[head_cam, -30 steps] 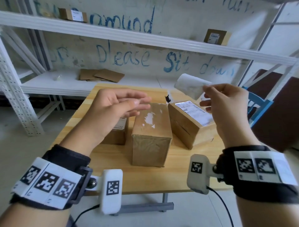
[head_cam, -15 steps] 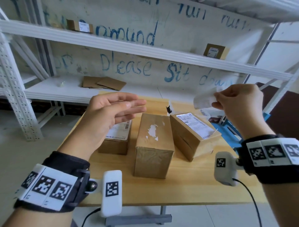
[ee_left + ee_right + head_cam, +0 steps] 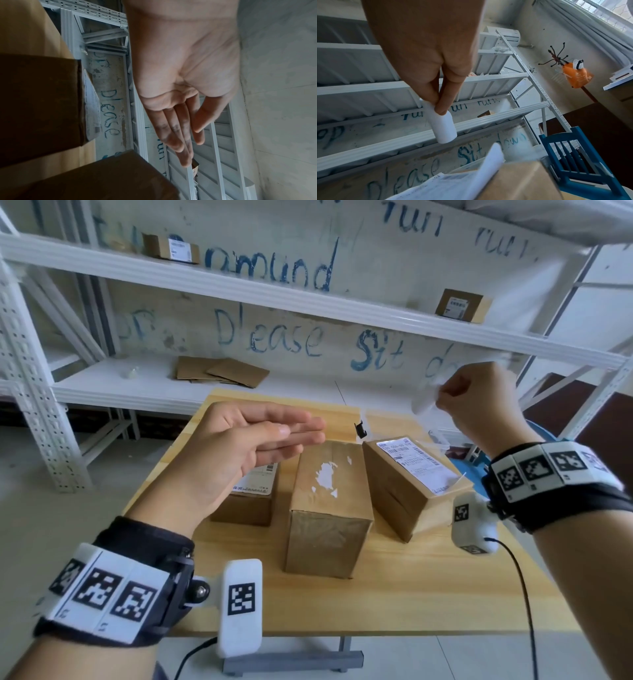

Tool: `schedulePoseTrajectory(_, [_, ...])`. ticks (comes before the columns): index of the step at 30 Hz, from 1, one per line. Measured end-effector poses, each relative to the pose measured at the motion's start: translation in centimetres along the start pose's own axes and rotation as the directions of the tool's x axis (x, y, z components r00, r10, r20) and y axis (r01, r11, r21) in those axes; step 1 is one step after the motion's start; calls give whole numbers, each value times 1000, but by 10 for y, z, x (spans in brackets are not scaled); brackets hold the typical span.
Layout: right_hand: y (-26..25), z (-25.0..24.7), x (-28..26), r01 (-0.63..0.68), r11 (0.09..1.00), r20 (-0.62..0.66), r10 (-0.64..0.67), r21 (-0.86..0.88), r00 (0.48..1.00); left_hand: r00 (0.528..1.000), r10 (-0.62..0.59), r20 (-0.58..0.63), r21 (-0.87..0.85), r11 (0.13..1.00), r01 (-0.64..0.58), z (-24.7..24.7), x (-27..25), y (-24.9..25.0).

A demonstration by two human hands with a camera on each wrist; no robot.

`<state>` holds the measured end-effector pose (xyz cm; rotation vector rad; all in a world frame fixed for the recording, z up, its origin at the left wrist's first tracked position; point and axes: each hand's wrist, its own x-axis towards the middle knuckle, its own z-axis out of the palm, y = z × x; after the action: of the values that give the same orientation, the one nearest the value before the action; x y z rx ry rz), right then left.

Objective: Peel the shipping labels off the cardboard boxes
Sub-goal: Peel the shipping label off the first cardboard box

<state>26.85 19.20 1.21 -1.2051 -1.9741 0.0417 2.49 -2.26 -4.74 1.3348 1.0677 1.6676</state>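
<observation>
Three cardboard boxes stand on the wooden table [image 3: 428, 594]. The middle box [image 3: 329, 505] shows only white scraps where a label was. A printed label covers the top of the right box [image 3: 407, 484], with one corner [image 3: 489, 162] lifted. The left box [image 3: 246, 501] also bears a label, partly hidden by my left hand [image 3: 260, 436], which hovers above it with straight fingers and holds nothing. My right hand [image 3: 479, 402] is raised over the table's far right and pinches a curled, peeled white label [image 3: 442, 125] between thumb and fingers.
White metal shelving [image 3: 308, 302] runs behind the table, with flat cardboard pieces [image 3: 222, 371] on its lower shelf and two small labelled boxes [image 3: 462, 306] higher up. A blue chair [image 3: 576, 162] stands at the table's right end. A small black clip [image 3: 359, 429] lies beyond the boxes.
My right hand has carried the peeled label up and to the right, away from the boxes, and the label has curled tighter. My left hand stays flat above the left box.
</observation>
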Motion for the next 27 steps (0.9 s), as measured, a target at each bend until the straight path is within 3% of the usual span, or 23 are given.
schedulePoseTrajectory(13, [5,32,42,-52,992,75,61,-114,995,998,-20,-57,-19,1000,19,4,3,0])
schedulePoseTrajectory(21, [10,39,39,-67,982,77,82,-178,994,997,-24,-67,13,1000,25,1,2,-2])
schedulePoseTrajectory(27, [15,41,45,-123,982,68,134,-141,989,997,-28,-73,44,999,32,-1,2,-4])
